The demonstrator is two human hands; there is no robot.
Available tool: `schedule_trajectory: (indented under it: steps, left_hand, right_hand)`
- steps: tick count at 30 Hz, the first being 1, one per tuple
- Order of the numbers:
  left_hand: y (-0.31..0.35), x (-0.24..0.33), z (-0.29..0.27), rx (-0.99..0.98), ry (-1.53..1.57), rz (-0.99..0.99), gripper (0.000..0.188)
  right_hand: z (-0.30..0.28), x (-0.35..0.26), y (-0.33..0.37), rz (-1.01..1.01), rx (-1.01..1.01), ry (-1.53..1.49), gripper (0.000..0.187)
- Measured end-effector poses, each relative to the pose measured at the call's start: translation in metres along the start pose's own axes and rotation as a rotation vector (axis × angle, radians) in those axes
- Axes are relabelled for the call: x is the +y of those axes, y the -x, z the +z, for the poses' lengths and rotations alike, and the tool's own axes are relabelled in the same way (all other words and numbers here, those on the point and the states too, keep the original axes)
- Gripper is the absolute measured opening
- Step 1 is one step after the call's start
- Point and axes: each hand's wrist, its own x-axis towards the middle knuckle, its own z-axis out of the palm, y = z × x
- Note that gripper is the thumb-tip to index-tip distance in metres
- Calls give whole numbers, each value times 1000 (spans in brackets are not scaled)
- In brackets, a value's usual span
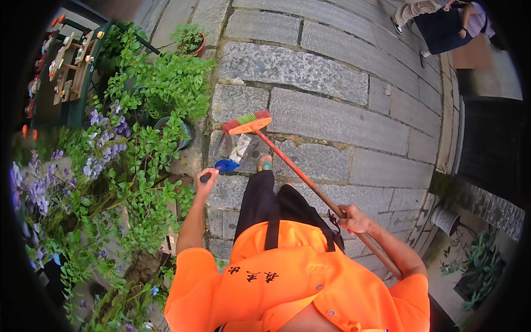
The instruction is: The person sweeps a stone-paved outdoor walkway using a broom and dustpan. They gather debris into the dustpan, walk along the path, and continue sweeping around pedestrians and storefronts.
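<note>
My left hand point(206, 181) is closed round the dark grip of a long-handled dustpan with a blue part point(226, 165) near its pan. The pan looks greyish, and a pale flat scrap point(240, 147) lies in it or just beside it; I cannot tell which. My right hand point(355, 219) grips the shaft of a broom point(292, 164), red lower down and brown higher up. Its orange head, with red and green bristles point(249, 120), is just beyond the pan, tilted sideways. One of my sandalled feet point(265, 162) stands close to the pan.
Leafy plants point(157, 83) and purple flowers point(102, 141) crowd the left side, with a potted plant point(191, 40) farther ahead. Uneven stone slabs point(326, 119) pave the ground. Other people point(442, 25) are at the far right. A white pot point(444, 219) stands near the right wall.
</note>
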Motion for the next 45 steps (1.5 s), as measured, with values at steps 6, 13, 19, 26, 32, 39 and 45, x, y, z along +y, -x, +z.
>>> schedule_trajectory:
  steps: [6, 13, 19, 26, 32, 39, 45]
  left_hand:
    - [7, 6, -11, 184, 90, -77, 16]
    - [-11, 6, -12, 342, 187, -38, 19]
    - [-38, 1, -12, 338, 79, -108, 21]
    - [-42, 9, 6, 346, 131, -136, 18]
    - [-54, 36, 42, 289, 130, -17, 18]
    - [-115, 104, 109, 127, 4, 49, 22]
    - [-206, 173, 169, 135, 30, 50, 20]
  right_hand:
    - [-45, -62, -110, -145, 138, 235, 17]
    - [-37, -155, -240, -250, 228, 527, 18]
    - [1, -116, -215, -257, -22, 1058, 21]
    - [-36, -100, -3, 61, -130, 287, 32]
    - [-44, -51, 6, -100, 134, -148, 40]
    - [-92, -4, -24, -100, 311, -674, 35]
    - [-170, -12, -54, -160, 458, -830, 24]
